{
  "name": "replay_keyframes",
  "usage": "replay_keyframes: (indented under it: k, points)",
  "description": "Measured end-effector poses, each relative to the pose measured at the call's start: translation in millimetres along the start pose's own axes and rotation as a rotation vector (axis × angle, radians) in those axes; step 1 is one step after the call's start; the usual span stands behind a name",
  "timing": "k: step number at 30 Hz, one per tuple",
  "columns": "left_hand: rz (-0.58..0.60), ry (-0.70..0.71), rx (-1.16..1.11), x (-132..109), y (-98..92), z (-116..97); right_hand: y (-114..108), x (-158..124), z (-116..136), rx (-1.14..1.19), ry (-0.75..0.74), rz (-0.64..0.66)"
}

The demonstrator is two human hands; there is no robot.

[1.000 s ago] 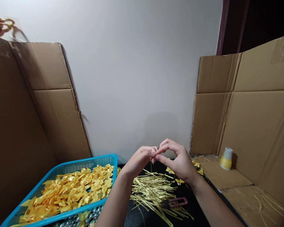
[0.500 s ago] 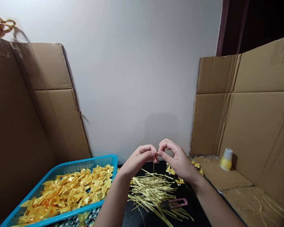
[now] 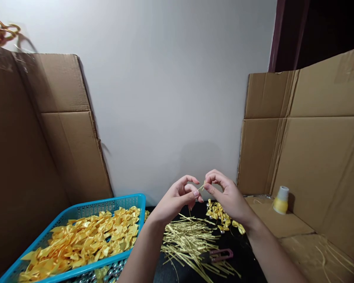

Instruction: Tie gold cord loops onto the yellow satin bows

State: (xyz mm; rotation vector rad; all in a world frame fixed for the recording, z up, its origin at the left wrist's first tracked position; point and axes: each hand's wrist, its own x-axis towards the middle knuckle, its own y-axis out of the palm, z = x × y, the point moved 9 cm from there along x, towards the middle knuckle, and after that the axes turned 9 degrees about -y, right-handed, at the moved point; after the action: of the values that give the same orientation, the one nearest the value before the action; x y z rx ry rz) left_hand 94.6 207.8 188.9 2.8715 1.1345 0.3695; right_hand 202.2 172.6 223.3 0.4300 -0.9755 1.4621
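A thin pale-gold cord (image 3: 201,188) stretches between my two hands, above the table. My left hand (image 3: 178,198) pinches it at the thumb tip, with the other fingers curled and a little apart. Thumb and forefinger of my right hand (image 3: 225,196) are closed on the cord's other part, where a small loop or knot seems to show. Under the hands lies a loose pile of cut gold cords (image 3: 188,241). Several yellow ribbon bows with beads (image 3: 218,215) rest beside my right wrist.
At left stands a blue plastic basket (image 3: 143,212) full of yellow ribbon bows (image 3: 88,243). Silvery beads (image 3: 115,270) lie in front of it. A small purple-handled tool (image 3: 222,255) overlaps the cords. A cone of yellow thread (image 3: 281,201) stands right, by cardboard walls (image 3: 324,157).
My hands have drawn slightly apart, the right one moving up and right. The cord now shows between them, and the left fingers have spread somewhat.
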Motion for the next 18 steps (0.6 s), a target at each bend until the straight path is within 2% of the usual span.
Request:
replay_keyframes:
  k: [10,18]
  points:
    - [-0.019,-0.079,0.133,-3,-5.7,2,2,-2,-11,0.283,0.145,-0.052]
    - [-0.114,-0.059,0.173,-2,-18.2,0,2,-4,-19,0.400,0.210,-0.064]
